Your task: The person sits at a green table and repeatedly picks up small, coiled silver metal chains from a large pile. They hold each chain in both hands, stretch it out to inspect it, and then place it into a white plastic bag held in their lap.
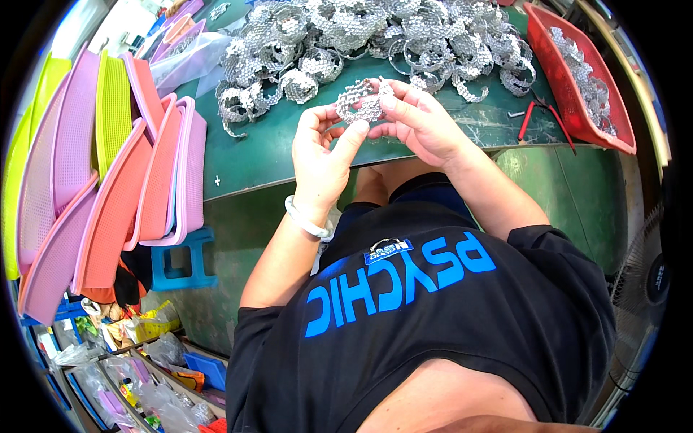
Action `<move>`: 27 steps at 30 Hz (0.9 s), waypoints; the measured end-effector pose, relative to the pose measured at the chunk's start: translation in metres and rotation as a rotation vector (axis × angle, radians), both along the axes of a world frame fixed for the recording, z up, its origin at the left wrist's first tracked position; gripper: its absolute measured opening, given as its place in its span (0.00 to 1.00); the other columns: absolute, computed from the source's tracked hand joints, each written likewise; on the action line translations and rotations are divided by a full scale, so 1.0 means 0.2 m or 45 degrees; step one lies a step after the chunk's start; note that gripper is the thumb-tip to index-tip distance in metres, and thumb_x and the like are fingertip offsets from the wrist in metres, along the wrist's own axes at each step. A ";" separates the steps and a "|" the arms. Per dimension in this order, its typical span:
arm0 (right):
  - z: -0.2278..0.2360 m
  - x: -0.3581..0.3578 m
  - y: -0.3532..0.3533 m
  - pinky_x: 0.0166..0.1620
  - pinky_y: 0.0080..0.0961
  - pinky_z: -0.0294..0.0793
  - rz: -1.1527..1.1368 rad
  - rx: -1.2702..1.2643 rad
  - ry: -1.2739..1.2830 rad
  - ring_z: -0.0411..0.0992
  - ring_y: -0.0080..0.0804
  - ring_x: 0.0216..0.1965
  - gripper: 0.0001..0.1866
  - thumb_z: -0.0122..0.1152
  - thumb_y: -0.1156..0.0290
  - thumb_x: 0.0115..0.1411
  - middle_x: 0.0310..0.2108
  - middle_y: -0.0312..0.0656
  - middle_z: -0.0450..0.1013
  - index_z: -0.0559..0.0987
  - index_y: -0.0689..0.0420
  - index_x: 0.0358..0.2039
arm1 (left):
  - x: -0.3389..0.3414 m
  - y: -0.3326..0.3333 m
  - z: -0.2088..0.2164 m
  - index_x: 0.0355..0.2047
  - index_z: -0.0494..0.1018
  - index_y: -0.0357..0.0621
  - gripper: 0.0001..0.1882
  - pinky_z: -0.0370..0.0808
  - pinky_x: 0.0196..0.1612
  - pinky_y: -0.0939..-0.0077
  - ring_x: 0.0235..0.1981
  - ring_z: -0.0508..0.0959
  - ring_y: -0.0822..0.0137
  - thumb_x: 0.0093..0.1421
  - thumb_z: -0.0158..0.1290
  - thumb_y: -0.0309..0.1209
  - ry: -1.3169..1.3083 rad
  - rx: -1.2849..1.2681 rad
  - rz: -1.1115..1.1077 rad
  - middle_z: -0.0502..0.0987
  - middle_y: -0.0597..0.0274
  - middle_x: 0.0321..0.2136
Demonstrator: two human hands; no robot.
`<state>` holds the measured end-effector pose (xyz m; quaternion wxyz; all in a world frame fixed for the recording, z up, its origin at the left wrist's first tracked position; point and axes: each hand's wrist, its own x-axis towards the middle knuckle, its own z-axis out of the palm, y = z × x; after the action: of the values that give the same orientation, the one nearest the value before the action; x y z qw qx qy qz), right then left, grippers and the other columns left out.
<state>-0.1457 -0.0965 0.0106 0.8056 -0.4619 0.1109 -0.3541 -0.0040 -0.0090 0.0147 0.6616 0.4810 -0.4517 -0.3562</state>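
The step in hand looks like working a silver link band [366, 113] curled between both hands: the thumb and fingers of the left hand [320, 155] pinch its left side, those of the right hand [427, 126] its right. The next move probably calls for steady pinches so the links don't twist. Counted: one band in the fingers; beyond them, a pile of bands [317, 65] too tangled to count; rightward, one pair of pliers [527, 121] and one red basket [622, 141].
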 end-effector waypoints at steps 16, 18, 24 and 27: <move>-0.05 0.00 -0.02 0.41 0.29 0.72 0.205 0.261 -0.128 0.72 0.31 0.39 0.16 0.48 0.63 0.62 0.40 0.43 0.72 0.70 0.60 0.45 | 0.00 0.00 -0.01 0.36 0.66 0.37 0.18 0.66 0.44 0.78 0.38 0.70 0.73 0.49 0.62 0.28 0.017 -0.036 0.114 0.71 0.58 0.39; -0.05 0.00 -0.01 0.41 0.29 0.72 0.196 0.280 -0.120 0.72 0.31 0.39 0.16 0.48 0.63 0.63 0.40 0.43 0.72 0.70 0.60 0.45 | 0.01 0.00 -0.02 0.35 0.66 0.38 0.19 0.66 0.44 0.78 0.38 0.69 0.73 0.48 0.63 0.28 0.025 -0.060 0.124 0.70 0.58 0.39; -0.08 0.00 -0.03 0.43 0.28 0.71 0.233 0.209 -0.094 0.69 0.28 0.43 0.22 0.46 0.58 0.63 0.45 0.41 0.70 0.66 0.58 0.53 | -0.01 -0.01 0.00 0.37 0.63 0.39 0.23 0.67 0.43 0.79 0.37 0.68 0.73 0.45 0.64 0.27 -0.012 -0.138 0.170 0.67 0.62 0.36; -0.08 0.00 -0.02 0.41 0.28 0.72 0.207 0.247 -0.095 0.70 0.29 0.41 0.19 0.46 0.60 0.63 0.43 0.41 0.71 0.67 0.59 0.50 | -0.03 -0.01 0.00 0.38 0.62 0.40 0.25 0.67 0.42 0.78 0.37 0.68 0.73 0.45 0.64 0.26 -0.050 -0.214 0.198 0.66 0.62 0.35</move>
<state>-0.1458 -0.1004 -0.0050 0.8760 -0.3760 0.0768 -0.2921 -0.0094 -0.0118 0.0144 0.7163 0.4643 -0.4541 -0.2553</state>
